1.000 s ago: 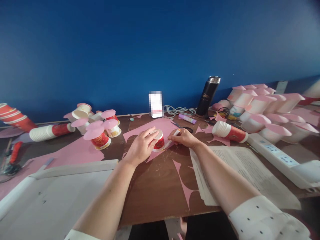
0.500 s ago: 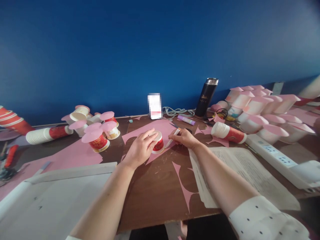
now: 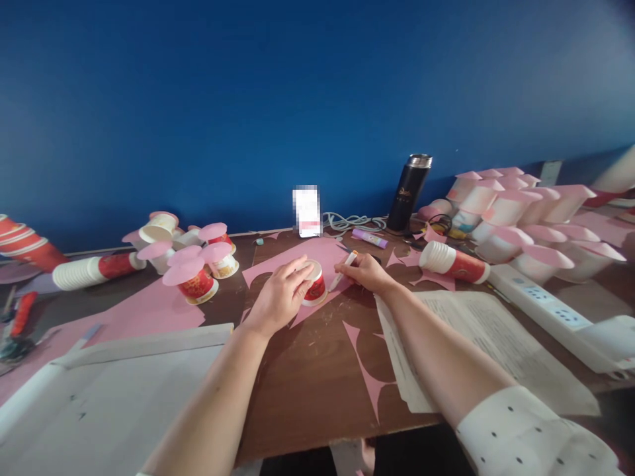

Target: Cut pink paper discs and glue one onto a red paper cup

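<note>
A red and white paper cup (image 3: 316, 291) stands upside down on a sheet of pink paper (image 3: 270, 262) in the middle of the table. My left hand (image 3: 282, 291) rests over the cup's base and left side, fingers curved round it. On the right, my right hand (image 3: 364, 272) pinches a white pen with an orange end (image 3: 350, 258). The pen slants down so that its lower end meets the paper close beside the cup's rim. Whether it has left a line there is too small to see.
Pink-topped cups (image 3: 191, 277) stand at left, with many more (image 3: 516, 211) at right. Stacked cups (image 3: 454, 262) lie near a power strip (image 3: 540, 304). A black flask (image 3: 409, 192), a phone (image 3: 306, 211) and a glue stick (image 3: 370, 238) are at the back. Pink scraps (image 3: 367, 377) lie in front.
The pen in my right hand has tilted slightly and its orange end shows more clearly. My left hand and the cup have stayed in place.
</note>
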Demonstrator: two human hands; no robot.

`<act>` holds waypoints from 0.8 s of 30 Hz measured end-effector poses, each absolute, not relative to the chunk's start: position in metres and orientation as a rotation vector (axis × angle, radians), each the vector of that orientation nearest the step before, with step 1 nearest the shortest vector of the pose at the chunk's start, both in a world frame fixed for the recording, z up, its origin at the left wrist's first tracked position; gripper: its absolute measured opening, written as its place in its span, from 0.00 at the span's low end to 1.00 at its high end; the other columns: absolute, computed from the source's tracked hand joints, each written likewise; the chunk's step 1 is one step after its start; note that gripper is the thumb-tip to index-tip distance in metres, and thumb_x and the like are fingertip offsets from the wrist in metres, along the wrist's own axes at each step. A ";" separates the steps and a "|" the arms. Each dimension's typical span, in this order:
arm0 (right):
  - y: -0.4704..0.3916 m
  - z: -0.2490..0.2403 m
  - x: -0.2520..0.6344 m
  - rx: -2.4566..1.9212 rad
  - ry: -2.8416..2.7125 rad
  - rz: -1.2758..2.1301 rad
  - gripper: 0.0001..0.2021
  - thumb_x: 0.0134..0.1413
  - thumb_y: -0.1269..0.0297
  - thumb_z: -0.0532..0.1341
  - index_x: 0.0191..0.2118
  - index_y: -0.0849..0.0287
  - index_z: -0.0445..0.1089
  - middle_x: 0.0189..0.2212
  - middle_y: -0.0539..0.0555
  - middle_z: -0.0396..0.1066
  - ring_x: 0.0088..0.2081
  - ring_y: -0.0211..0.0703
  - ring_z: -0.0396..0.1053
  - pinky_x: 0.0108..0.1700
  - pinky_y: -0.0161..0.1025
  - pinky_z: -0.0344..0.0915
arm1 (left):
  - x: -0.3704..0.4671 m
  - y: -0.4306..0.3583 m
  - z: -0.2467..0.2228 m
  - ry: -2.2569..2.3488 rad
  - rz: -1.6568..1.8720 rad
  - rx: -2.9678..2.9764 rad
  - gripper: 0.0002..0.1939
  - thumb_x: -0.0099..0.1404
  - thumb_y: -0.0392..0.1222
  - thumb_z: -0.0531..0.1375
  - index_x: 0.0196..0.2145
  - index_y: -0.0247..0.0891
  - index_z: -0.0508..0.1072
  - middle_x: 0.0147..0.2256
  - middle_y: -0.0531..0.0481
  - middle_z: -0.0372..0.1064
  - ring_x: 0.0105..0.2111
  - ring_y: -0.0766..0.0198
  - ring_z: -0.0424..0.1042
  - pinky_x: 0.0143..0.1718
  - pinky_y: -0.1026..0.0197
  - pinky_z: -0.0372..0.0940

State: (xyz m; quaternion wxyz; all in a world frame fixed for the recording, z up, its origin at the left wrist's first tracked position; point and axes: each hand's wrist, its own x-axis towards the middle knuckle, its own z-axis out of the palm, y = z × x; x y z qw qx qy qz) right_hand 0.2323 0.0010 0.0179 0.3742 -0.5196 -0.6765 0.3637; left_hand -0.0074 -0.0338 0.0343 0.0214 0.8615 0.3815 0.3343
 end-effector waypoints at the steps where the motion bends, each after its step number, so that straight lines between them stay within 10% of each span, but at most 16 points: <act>1: 0.002 0.018 0.232 -1.335 -1.733 0.927 0.18 0.48 0.50 0.61 0.27 0.63 0.73 0.15 0.47 0.64 0.20 0.34 0.60 0.25 0.33 0.56 | -0.007 -0.034 0.034 1.179 1.043 2.672 0.18 0.68 0.43 0.52 0.55 0.43 0.68 0.57 0.44 0.63 0.55 0.55 0.65 0.54 0.47 0.65; 24: 0.015 0.022 0.206 -1.721 -2.060 0.427 0.21 0.61 0.51 0.49 0.28 0.61 0.67 0.24 0.51 0.67 0.27 0.37 0.62 0.29 0.33 0.54 | -0.007 -0.034 0.035 1.159 1.045 2.645 0.18 0.68 0.44 0.51 0.54 0.41 0.68 0.57 0.43 0.63 0.56 0.55 0.64 0.56 0.48 0.63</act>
